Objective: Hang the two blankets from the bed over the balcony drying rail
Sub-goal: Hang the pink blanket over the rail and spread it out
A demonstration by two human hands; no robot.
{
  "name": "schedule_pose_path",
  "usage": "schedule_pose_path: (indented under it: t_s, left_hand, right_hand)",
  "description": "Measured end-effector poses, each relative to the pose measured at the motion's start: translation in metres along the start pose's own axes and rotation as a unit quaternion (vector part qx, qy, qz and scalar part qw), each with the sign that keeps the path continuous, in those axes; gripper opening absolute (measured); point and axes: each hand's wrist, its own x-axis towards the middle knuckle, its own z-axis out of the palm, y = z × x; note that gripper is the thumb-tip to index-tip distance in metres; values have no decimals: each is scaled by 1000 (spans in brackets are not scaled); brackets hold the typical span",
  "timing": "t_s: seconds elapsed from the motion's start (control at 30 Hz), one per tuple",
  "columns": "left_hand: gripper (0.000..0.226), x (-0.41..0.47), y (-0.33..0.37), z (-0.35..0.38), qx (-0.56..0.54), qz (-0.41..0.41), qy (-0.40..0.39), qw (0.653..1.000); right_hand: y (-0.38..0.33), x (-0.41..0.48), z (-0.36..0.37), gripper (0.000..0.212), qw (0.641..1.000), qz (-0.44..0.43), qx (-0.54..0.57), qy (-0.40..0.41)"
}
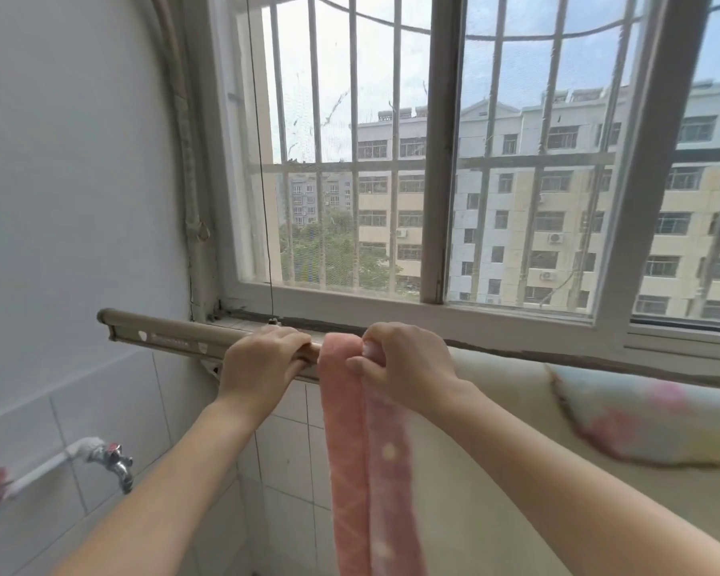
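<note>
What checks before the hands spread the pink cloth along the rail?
1. Left hand braced on the beige metal drying rail: ok.
2. Right hand gripping the pink dotted fleece blanket at its top: ok.
3. Pink blanket draped over the rail: ok, bunched narrow.
4. Bare rail to the left for spreading: ok.
5. Cream blanket with pastel patches already hung on the right: ok.
6. Pink blanket's lower edge off the floor: cannot tell.

The only lettering is a short pale printed line on the flat face of the drying rail (171, 336), set between two small heart- or shield-shaped marks; it is too blurred to read. No other text or numbers can be read.
</note>
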Motion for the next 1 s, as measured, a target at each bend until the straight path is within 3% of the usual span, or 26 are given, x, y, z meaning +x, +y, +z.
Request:
schedule_pose_path:
  t_s: [0.2, 0.53, 0.7, 0.87, 1.0]
  left_hand:
    - [24, 1, 8, 5, -38, 7, 19, 999]
    - [23, 0, 10, 12, -35, 30, 45, 998]
    - [48, -9, -8, 12, -44, -18, 59, 997]
    - [77, -6, -30, 16, -2, -131, -34, 991]
    - [72, 1, -35, 24, 19, -125, -94, 987]
  right_hand:
    - [0, 5, 2, 17, 999, 26, 14, 19]
    - [-11, 33, 7, 14, 995, 77, 59, -34]
    - [-6, 32, 8, 24, 995, 73, 47, -42]
    - [0, 22, 8, 31, 1000, 7, 6, -2]
    - [8, 11, 4, 41, 998, -46, -38, -16]
